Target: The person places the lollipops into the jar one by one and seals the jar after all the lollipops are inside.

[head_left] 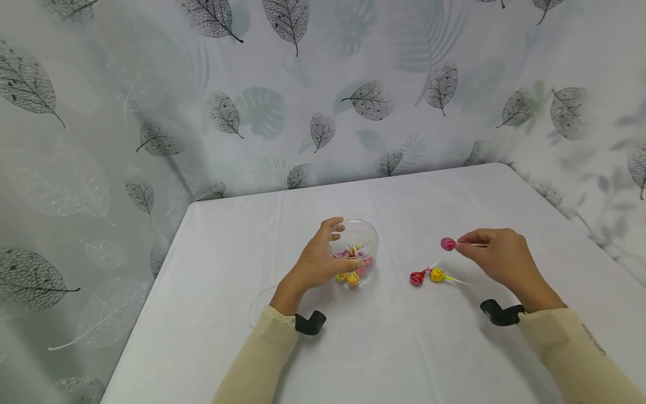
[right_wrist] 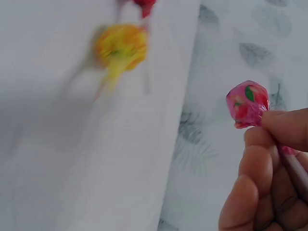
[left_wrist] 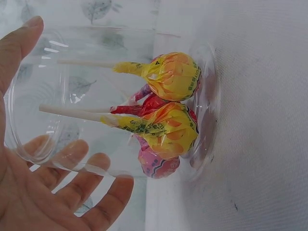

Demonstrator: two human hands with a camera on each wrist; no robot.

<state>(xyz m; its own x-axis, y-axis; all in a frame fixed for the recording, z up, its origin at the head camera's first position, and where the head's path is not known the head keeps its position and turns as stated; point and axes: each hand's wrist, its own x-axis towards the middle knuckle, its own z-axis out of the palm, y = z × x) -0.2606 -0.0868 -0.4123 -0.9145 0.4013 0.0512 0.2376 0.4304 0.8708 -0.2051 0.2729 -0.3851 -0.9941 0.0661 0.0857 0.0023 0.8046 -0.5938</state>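
A clear plastic jar (head_left: 370, 238) stands on the table with several wrapped lollipops inside. My left hand (head_left: 318, 255) holds it around the side, thumb and fingers on opposite walls. Through the wall in the left wrist view show a yellow lollipop (left_wrist: 175, 77), a red wrapper (left_wrist: 149, 107) and a pink lollipop (left_wrist: 159, 162), sticks toward the rim. My right hand (head_left: 499, 255) pinches another pink lollipop (head_left: 447, 244) just below its candy head, raised over the table. Left of that hand, a red lollipop (head_left: 416, 278) and a yellow lollipop (head_left: 437, 275) lie side by side.
A thin transparent round edge (head_left: 252, 306), like a lid, shows on the white-covered table (head_left: 383, 348) beside the left forearm. Leaf-patterned curtains (head_left: 323, 84) hang behind the table and along both sides.
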